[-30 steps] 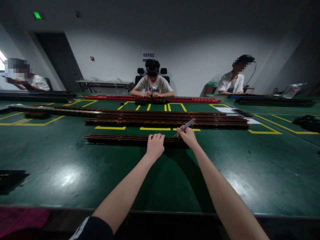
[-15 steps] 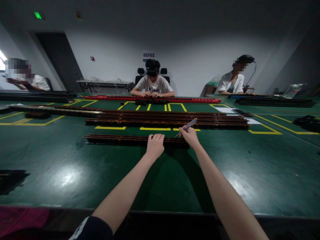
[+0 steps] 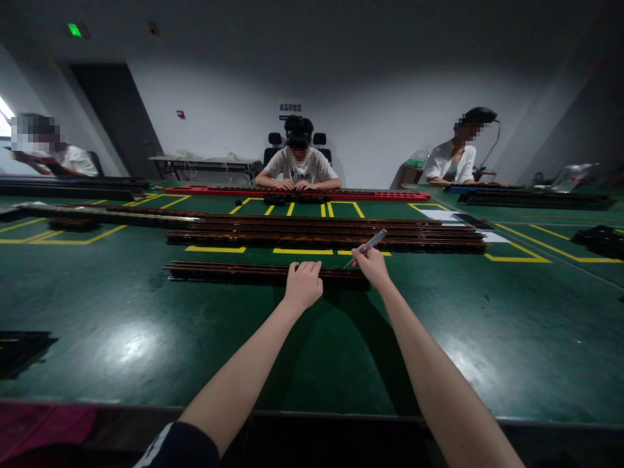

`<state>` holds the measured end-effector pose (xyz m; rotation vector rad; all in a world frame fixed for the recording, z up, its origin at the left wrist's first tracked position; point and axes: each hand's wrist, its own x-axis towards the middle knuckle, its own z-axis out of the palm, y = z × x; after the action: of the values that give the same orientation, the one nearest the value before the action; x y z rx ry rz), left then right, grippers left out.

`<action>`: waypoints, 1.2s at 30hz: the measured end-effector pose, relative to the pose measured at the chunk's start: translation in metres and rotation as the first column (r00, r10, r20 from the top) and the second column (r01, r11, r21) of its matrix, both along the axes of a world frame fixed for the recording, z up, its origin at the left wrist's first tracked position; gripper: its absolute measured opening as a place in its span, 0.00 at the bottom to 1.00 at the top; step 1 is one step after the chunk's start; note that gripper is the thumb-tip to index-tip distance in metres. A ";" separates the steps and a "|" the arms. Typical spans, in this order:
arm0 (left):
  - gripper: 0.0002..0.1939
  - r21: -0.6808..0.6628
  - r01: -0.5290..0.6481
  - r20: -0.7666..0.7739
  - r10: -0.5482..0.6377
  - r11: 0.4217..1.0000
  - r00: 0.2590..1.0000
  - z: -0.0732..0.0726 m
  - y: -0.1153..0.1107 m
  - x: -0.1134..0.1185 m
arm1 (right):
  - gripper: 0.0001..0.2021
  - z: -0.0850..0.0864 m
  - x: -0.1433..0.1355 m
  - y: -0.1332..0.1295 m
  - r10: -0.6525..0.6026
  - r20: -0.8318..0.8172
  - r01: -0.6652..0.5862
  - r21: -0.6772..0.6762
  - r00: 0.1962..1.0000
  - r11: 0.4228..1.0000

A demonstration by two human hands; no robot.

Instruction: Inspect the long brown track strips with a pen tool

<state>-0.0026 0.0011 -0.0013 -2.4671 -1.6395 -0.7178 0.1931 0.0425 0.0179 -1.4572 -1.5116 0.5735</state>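
- Desk (image 3: 219, 351): big, green, glossy; 2 bright reflections on near half, 1 each side of the arms. Yellow tape lines (image 3: 214, 249) marked boxes farther back.
- Strip bundle (image 3: 229, 272): dark, long & thin, lay flat L-to-R on desk in front of the wearer, nr side of the tape.
- L hand (image 3: 305, 286): over bundle, R of its middle, fingers bent over top edge; couldn't tell if they gripped or just pressed.
- R hand (image 3: 371, 268): fingers closed round a pen-like tool (image 3: 375, 239) w/ see-through handle; tool tilted, thin tip down at bundle's R part. Contact too small to tell.
- Large stack (image 3: 316, 231) of similar brown/black strips: just behind bundle, longer, also L-to-R.
- Red rail (image 3: 385, 194): along far side of desk, before a seated co-worker (image 3: 312, 166) in a white top, both hands at small dark parts.
- Other ppl: 1 far L (image 3: 78, 160), 1 far R (image 3: 453, 162) in dark cap, both in white tops.
- Desk's R side: white sheets (image 3: 494, 237), dark parts heap (image 3: 602, 240).
- Room: dim, pale wall (image 3: 365, 97) w/ blue-lettered sign (image 3: 290, 108); grey door (image 3: 114, 110) at L, green lit sign (image 3: 75, 30) up high; side table (image 3: 209, 160) vs. wall w/ whitish stuff on top.
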 end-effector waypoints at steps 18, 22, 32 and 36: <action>0.22 0.088 0.001 -0.019 0.001 0.996 1.000 -0.002 0.000 0.001 | 0.09 -0.002 -0.001 0.002 -0.006 -0.047 0.006 0.003 0.999 1.000; 0.23 0.081 0.003 -0.030 0.000 0.997 1.000 -0.002 0.000 0.001 | 0.09 -0.002 -0.001 0.001 0.001 -0.057 -0.001 0.004 0.998 1.000; 0.21 0.059 -0.003 -0.040 0.005 0.998 0.999 -0.001 0.001 0.002 | 0.09 -0.002 -0.001 -0.001 0.020 -0.041 -0.020 0.007 0.999 1.000; 0.21 0.070 -0.016 -0.057 0.019 0.997 0.998 -0.001 0.000 0.003 | 0.10 -0.003 -0.001 0.001 0.017 -0.052 -0.017 0.015 0.999 1.000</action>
<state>-0.0001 0.0015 -0.0025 -2.3997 -1.5867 -0.6831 0.1922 0.0433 0.0154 -1.4091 -1.4860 0.6047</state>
